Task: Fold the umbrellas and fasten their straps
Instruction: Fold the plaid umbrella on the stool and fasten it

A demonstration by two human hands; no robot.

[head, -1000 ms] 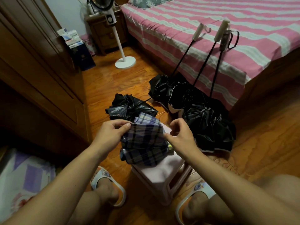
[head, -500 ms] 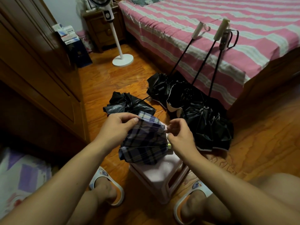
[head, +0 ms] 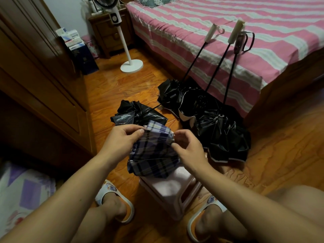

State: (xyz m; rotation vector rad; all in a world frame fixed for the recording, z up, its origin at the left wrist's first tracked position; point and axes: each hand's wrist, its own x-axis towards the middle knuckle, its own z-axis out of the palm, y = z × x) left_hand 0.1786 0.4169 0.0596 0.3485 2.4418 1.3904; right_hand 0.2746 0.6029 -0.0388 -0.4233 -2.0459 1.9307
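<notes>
A purple plaid umbrella [head: 154,155] lies collapsed over a small pink stool [head: 173,190] in front of me. My left hand [head: 122,139] pinches the cloth at its far left edge. My right hand [head: 188,146] pinches the cloth at its right side. Behind it on the floor lies a crumpled black umbrella [head: 138,114]. To the right, three more black umbrellas [head: 215,123] sit canopy-down on the floor, their shafts leaning on the bed with the handles [head: 235,32] on the bedspread.
A bed with a pink striped cover [head: 228,32] fills the right back. A wooden wardrobe [head: 40,76] runs along the left. A white standing fan [head: 129,64] and a nightstand [head: 112,32] stand at the back. My feet in slippers flank the stool.
Both hands have shifted slightly along the plaid cloth toward its far edge, gathering the folds closer together. The black umbrellas have not moved.
</notes>
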